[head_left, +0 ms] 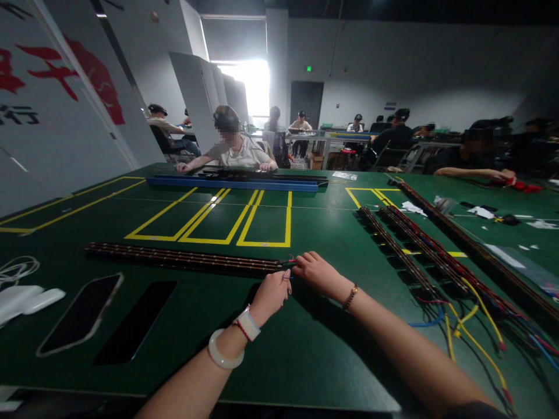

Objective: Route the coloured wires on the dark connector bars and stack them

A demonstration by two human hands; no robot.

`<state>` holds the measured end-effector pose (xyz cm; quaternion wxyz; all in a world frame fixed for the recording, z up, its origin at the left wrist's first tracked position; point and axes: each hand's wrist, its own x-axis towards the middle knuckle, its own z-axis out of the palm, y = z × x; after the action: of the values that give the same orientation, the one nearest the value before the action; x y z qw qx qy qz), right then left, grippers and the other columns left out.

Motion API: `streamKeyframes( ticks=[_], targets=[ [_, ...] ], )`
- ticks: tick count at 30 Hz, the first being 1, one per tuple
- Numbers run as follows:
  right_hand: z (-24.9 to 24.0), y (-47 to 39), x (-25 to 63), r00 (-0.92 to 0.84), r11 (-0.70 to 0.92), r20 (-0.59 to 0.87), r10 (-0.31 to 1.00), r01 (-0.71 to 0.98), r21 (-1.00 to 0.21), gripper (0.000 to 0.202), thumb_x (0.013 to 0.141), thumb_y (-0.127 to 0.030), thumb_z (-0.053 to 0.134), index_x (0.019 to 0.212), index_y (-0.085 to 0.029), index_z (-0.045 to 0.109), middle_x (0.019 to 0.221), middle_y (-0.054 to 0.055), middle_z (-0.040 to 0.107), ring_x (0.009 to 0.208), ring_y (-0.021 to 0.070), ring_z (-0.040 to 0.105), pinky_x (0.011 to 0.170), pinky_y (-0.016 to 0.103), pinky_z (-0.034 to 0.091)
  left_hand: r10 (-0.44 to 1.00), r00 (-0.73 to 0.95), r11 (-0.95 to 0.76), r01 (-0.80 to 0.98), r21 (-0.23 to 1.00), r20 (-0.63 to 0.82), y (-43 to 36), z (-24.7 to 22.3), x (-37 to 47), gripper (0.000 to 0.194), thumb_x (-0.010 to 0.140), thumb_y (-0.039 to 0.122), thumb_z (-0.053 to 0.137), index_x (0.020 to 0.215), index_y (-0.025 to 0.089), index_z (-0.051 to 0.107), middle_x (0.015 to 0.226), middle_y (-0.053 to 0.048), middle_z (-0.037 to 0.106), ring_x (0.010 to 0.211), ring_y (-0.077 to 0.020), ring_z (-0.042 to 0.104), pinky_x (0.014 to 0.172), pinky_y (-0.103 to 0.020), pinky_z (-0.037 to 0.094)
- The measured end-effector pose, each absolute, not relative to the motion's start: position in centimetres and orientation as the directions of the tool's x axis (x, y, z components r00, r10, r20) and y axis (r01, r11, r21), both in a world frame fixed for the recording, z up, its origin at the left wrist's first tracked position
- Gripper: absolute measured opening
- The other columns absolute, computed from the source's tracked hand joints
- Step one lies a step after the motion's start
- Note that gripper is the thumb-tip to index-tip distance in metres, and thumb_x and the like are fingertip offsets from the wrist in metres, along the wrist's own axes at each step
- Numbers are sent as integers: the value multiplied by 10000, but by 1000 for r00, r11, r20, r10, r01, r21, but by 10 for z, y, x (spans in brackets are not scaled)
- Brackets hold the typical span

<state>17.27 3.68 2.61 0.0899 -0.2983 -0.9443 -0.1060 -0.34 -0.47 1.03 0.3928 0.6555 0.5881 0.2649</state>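
Note:
Several long dark strips [183, 258], dotted with light spots along their length, lie side by side across the green table. Thin wires [288, 262], dark with a bit of red, come out at their right end. My left hand [271, 295], below that end, is closed in a pinch on a thin wire, with a short blue-looking piece showing by the fingertips. My right hand [318, 272] reaches in from the right, its fingers closed on the dark wires just past the strips. The two hands almost touch, and their fingertips partly hide the wire ends.
Two phones [82, 314] and a white cable [20, 267] lie at left on the green table [332, 361]. More wired strips [397, 250] with yellow leads [480, 308] lie at right. Across the table, a person [244, 148] works behind a blue rail [236, 183]; another sits far right.

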Motion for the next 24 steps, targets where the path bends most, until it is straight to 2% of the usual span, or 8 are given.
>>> streamKeyframes(
  ticks=[2, 4, 8, 10, 13, 16, 18, 24],
  targets=[
    [25, 39, 176, -800, 801, 244, 548, 586, 122, 181, 848, -147, 597, 1016, -204, 634, 1192, 118, 562, 1036, 252, 519, 901, 403, 410, 979, 169, -1, 555, 832, -112, -5, 10, -3, 479, 946, 465, 261, 658, 185, 520, 511, 19, 522, 391, -103, 464, 455, -231, 353],
    [22, 43, 181, -765, 788, 271, 584, 615, 38, 302, 802, -215, 675, 1096, -212, 610, 1255, 121, 517, 1108, 270, 484, 944, 427, 393, 979, 166, 6, 544, 839, -115, -5, 9, -4, 484, 944, 482, 261, 670, 182, 525, 525, 15, 533, 393, -102, 471, 440, -229, 359],
    [17, 53, 189, -658, 714, 287, 696, 675, -186, 587, 702, -371, 779, 1201, -166, 549, 1148, 120, 571, 1077, 265, 502, 953, 430, 389, 977, 179, 16, 488, 873, -118, -3, 5, -5, 514, 933, 536, 274, 678, 169, 529, 532, 10, 541, 384, -93, 475, 417, -214, 369],
    [16, 57, 190, -650, 692, 239, 722, 679, -244, 531, 701, -411, 776, 1130, -158, 591, 1050, 97, 616, 1006, 254, 534, 926, 420, 398, 973, 195, 30, 428, 903, -125, -1, 3, -4, 529, 927, 561, 283, 687, 159, 528, 531, 4, 541, 382, -93, 490, 408, -208, 378],
    [16, 60, 189, -677, 690, 163, 718, 660, -298, 294, 770, -358, 725, 971, -154, 653, 908, 67, 647, 892, 217, 570, 855, 368, 419, 943, 250, 149, 268, 952, -218, -2, 3, 0, 505, 933, 568, 278, 814, 145, 527, 565, -11, 571, 416, -127, 567, 410, -219, 418],
    [19, 59, 186, -723, 706, 136, 677, 585, -399, 132, 831, -267, 658, 897, -153, 668, 830, 43, 646, 763, 155, 578, 722, 268, 432, 881, 334, 325, 90, 941, -336, -6, 7, 6, 375, 956, 501, 316, 995, 154, 451, 645, -23, 616, 498, -166, 646, 483, -267, 502],
    [22, 57, 184, -726, 698, 136, 674, 565, -439, 101, 835, -237, 647, 878, -149, 672, 811, 38, 643, 697, 130, 565, 636, 225, 411, 856, 343, 404, 22, 914, -387, -9, 10, 10, 288, 973, 429, 338, 1032, 155, 406, 690, -32, 628, 544, -168, 669, 540, -283, 534],
    [35, 45, 175, -694, 676, 101, 713, 641, -364, 133, 844, -238, 636, 766, -138, 676, 695, 30, 634, 604, 109, 517, 562, 212, 339, 862, 323, 428, -55, 902, -390, -13, 9, 15, 235, 990, 364, 343, 1099, 160, 385, 746, -23, 611, 568, -153, 681, 570, -266, 542]
  ],
)
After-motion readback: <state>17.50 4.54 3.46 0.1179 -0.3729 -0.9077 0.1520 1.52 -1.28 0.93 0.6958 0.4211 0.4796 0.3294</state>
